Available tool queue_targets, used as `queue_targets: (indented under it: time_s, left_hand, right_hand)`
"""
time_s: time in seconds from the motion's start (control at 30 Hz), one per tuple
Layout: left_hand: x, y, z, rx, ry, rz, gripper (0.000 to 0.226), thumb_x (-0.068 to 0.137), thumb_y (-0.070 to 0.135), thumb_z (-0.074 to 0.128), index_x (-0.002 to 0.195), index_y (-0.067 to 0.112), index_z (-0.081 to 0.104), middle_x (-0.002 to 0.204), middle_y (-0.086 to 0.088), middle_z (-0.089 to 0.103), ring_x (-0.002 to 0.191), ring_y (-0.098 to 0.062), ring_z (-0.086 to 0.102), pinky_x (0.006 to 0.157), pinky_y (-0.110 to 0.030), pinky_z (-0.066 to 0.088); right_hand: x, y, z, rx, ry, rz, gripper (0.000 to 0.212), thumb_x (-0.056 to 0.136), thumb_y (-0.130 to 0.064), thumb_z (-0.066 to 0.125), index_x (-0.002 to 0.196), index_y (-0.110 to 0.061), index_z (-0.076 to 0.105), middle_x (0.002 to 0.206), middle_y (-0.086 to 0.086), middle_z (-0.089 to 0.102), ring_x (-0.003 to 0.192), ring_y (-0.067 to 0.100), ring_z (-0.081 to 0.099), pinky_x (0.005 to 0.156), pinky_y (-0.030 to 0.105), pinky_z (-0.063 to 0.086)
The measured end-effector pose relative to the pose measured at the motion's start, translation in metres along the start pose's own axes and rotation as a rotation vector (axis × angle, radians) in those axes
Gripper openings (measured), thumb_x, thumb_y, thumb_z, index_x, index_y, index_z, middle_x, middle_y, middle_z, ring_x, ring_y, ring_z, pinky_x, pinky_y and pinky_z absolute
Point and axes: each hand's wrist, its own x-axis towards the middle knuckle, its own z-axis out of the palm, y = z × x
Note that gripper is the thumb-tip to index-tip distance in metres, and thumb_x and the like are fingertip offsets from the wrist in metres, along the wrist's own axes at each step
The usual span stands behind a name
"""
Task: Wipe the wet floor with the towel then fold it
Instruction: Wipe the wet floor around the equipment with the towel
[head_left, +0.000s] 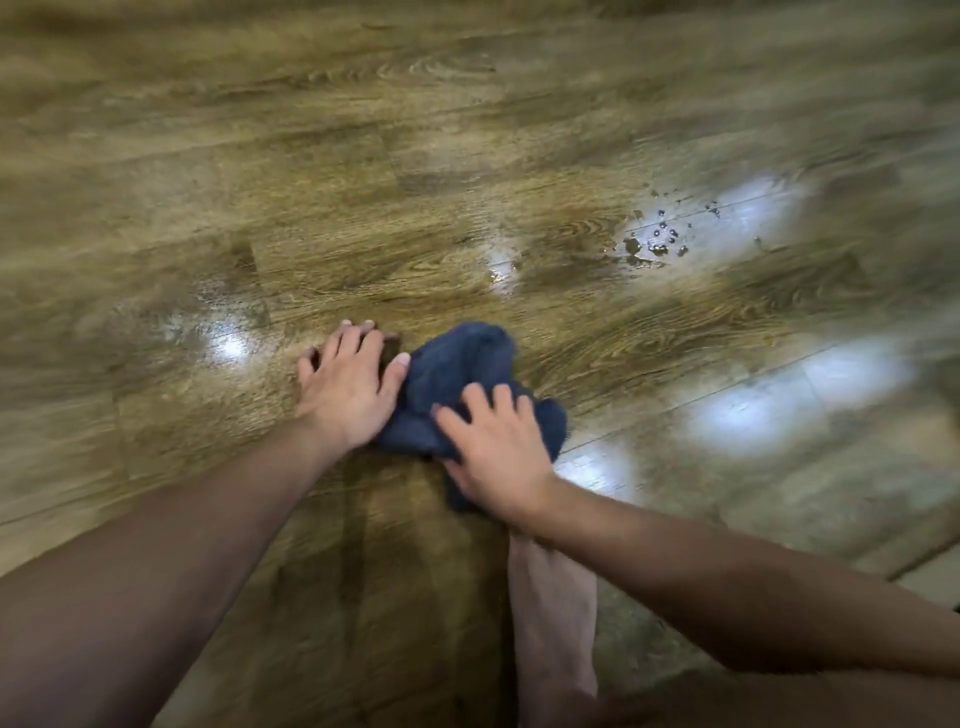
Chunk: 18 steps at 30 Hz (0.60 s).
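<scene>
Down on the wooden floor, a bunched dark blue towel lies under the person's right hand, fingers spread flat. Left hand rests open beside it, thumb touching cloth. Water droplets glisten well apart.

A dark blue towel is lying bunched up on the wood-patterned floor. The right hand is pressing down on the near part of the towel with its fingers spread and fairly straight. The left hand is resting flat on the floor just beside the towel, its thumb touching the cloth's edge. Water drops are sitting on the floor well apart from the towel, further away and to the right, amid bright reflections of light. A bare foot is showing below the right forearm. The outer parts of the view are blurring.
</scene>
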Motion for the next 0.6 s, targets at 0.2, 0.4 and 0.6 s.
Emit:
queue_targets:
  time_s: [0.2, 0.4, 0.6]
  left_hand:
    - [-0.004, -0.005, 0.003, 0.004, -0.033, -0.004, 0.054, 0.098, 0.055, 0.034, 0.143, 0.027, 0.042, 0.163, 0.002, 0.025, 0.152, -0.018, 0.012, 0.118, -0.057, 0.014]
    - [-0.024, -0.015, 0.001, 0.217, -0.092, -0.068, 0.072, 0.088, 0.063, 0.054, 0.148, 0.049, 0.017, 0.164, 0.008, -0.007, 0.152, -0.023, -0.009, 0.105, -0.077, 0.016]
    - [-0.031, -0.023, 0.004, 0.175, -0.182, -0.174, 0.078, 0.086, 0.074, 0.046, 0.151, 0.052, 0.009, 0.165, 0.010, -0.009, 0.152, -0.024, -0.012, 0.103, -0.081, 0.012]
  right_hand:
    - [0.002, 0.010, 0.007, 0.001, -0.023, -0.251, 0.055, 0.079, -0.050, 0.068, 0.129, -0.029, 0.055, 0.118, 0.007, 0.052, 0.103, 0.034, 0.048, 0.082, 0.048, 0.043]
    - [-0.016, 0.133, 0.011, -0.030, 0.013, 0.221, 0.052, 0.088, -0.053, 0.060, 0.132, -0.027, 0.054, 0.120, 0.010, 0.052, 0.106, 0.039, 0.051, 0.079, 0.047, 0.049]
    - [-0.030, 0.236, 0.009, 0.129, 0.052, 0.997, 0.055, 0.093, -0.052, 0.055, 0.134, -0.017, 0.043, 0.139, 0.022, 0.040, 0.128, 0.049, 0.038, 0.097, 0.060, 0.041]
